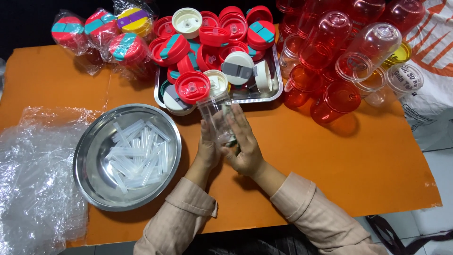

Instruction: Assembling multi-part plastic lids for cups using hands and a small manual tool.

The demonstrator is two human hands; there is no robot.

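A clear plastic cup (214, 113) is held between both my hands over the orange table (330, 156), its open end pointing toward the lids. My left hand (207, 148) grips it from the left and underneath. My right hand (245, 141) wraps its right side, fingers spread along the wall. Just beyond the cup a rectangular metal tray (278, 87) holds several red, white and teal lids, a red lid (192, 86) nearest the cup. To my left a round metal bowl (94, 174) contains several clear plastic straws (139, 153).
Red and clear plastic cups (330, 56) are piled at the back right. Bagged lids (101, 33) lie at the back left. Crumpled clear plastic wrap (33, 174) covers the left edge. A printed sack (432, 71) sits at the far right, past the table's edge.
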